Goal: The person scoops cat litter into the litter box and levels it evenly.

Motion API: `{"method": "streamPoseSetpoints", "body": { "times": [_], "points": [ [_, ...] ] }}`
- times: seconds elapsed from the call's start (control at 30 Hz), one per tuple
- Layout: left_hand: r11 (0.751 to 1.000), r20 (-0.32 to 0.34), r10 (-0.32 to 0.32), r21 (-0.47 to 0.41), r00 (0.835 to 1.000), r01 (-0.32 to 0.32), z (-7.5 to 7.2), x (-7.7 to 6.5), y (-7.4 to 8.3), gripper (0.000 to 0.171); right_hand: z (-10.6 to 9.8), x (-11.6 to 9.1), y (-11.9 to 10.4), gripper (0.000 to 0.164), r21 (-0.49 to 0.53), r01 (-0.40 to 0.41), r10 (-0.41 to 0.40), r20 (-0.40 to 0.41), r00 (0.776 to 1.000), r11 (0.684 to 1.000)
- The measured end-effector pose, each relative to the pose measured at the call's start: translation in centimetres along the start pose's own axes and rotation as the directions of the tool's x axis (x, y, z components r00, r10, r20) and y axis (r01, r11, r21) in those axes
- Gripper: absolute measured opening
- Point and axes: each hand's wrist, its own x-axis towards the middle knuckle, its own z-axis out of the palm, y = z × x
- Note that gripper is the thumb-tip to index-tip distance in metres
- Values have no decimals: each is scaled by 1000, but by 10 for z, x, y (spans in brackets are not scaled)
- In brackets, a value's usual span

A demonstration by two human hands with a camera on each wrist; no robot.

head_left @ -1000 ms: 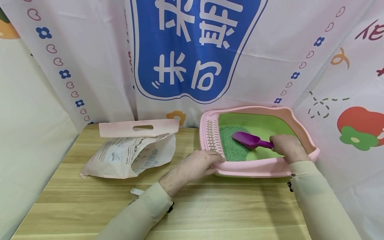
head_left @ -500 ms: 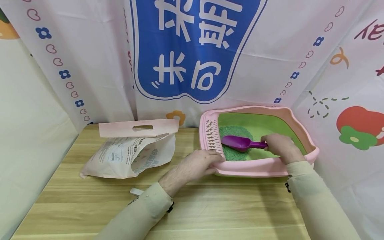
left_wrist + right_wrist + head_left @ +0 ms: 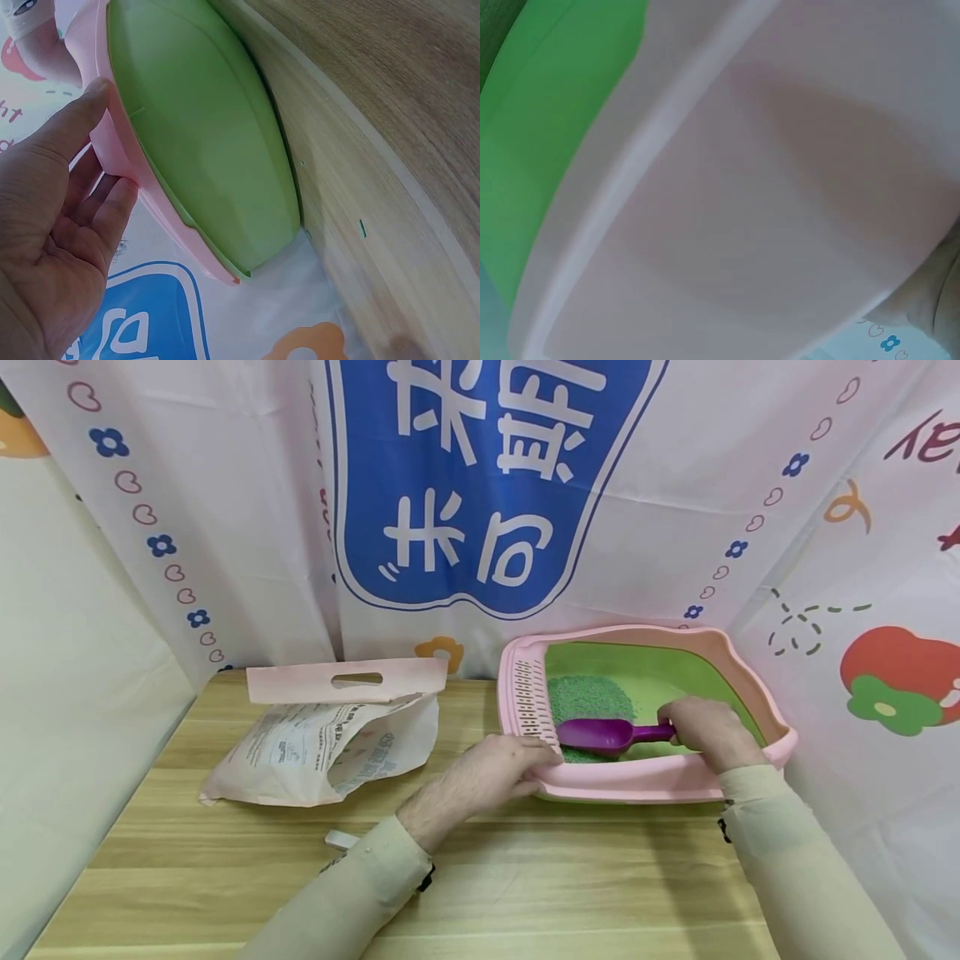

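Note:
A pink and green litter box [image 3: 637,782] stands at the right of the table, with green granular litter [image 3: 592,695] heaped at its left end. My right hand [image 3: 708,728] holds a purple scoop [image 3: 600,737] by the handle. The scoop's blade points left and lies over the near part of the litter, its tip by the slotted pink ledge. My left hand [image 3: 495,767] grips the box's near left corner, thumb and fingers on the pink rim [image 3: 124,154]. In the right wrist view the pink wall hides the scoop; only part of the hand [image 3: 922,292] shows.
An opened paper bag [image 3: 281,764] with a cut-out handle lies on its side at the table's left. Partly hidden by the left sleeve is a small white object [image 3: 341,839]. A printed cloth backdrop [image 3: 637,543] rises right behind the table.
My right hand has moved the scoop left, then toward the near side of the box, across the litter. The left hand, the box and the bag have stayed put.

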Motion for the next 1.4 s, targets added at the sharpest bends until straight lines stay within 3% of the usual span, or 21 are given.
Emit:
{"method": "streamPoseSetpoints", "body": {
  "times": [0.13,0.27,0.4,0.93,1.4],
  "points": [
    [1000,2,0,-1,1000,0,0,0,0,46,-2,1,2,21,-82,62,-63,-13,998,995],
    [1000,6,-1,-4,1000,1,0,1,-1,46,-3,4,3,14,-143,103,-109,-31,994,984],
    [1000,10,-3,-1,1000,3,0,1,-1,46,0,8,1,10,-170,104,-111,-30,993,980],
    [1000,1,4,5,1000,-4,-1,0,0,46,7,26,-22,18,-186,52,-63,-49,997,981],
    [1000,3,0,8,1000,0,-1,0,0,46,8,30,-37,12,-197,138,-159,-90,983,971]
  ]
}}
